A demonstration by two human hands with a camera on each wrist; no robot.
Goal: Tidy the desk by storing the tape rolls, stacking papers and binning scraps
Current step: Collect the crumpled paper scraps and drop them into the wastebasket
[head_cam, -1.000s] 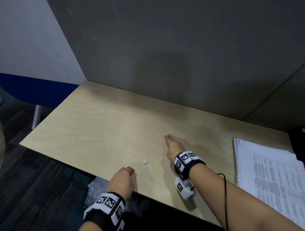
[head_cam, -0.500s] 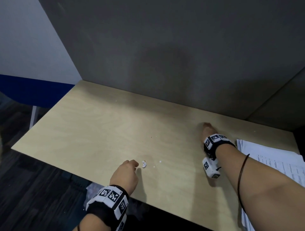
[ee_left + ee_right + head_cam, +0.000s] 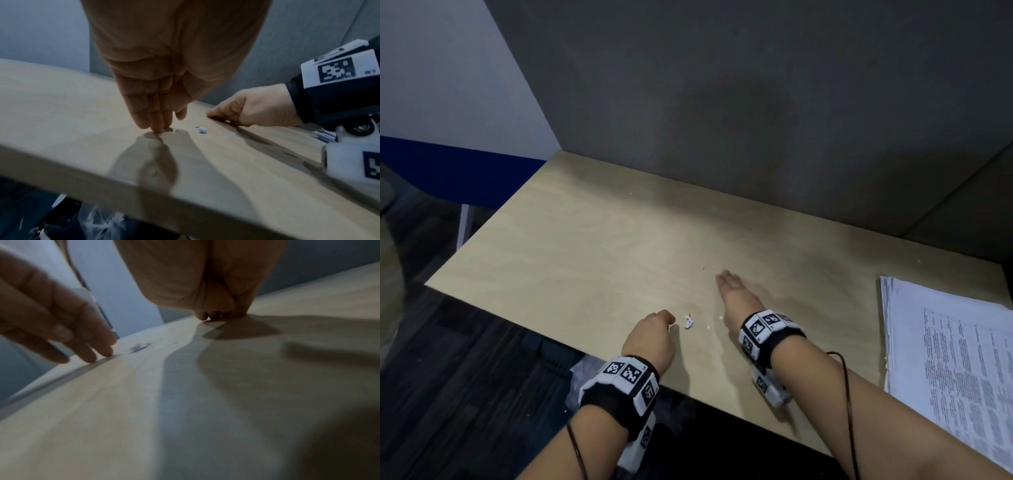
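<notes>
We note the left hand [image 3: 652, 337] at lower centre-left, its grip relaxed, straight fingertips [image 3: 158, 128] touching the surface [image 3: 585, 246]. Just right lies a tiny crumpled white scrap [image 3: 689, 322]. Further right, the right hand [image 3: 736, 294] lies flat, grip apart. Printed papers [image 3: 945, 349] are stacked at the right edge.

Pale tan desk [image 3: 592, 260] with faint wood grain; dark grey partition [image 3: 756, 102] behind it; light grey-blue wall [image 3: 448, 85] far left above a deep blue band [image 3: 448, 154]. White paper scrap [image 3: 689, 322] with a small yellowish fleck. White papers [image 3: 945, 359], right, printed with dense grey text. Black wristbands [image 3: 616, 401] carrying white blocks with black square-pattern markers
</notes>
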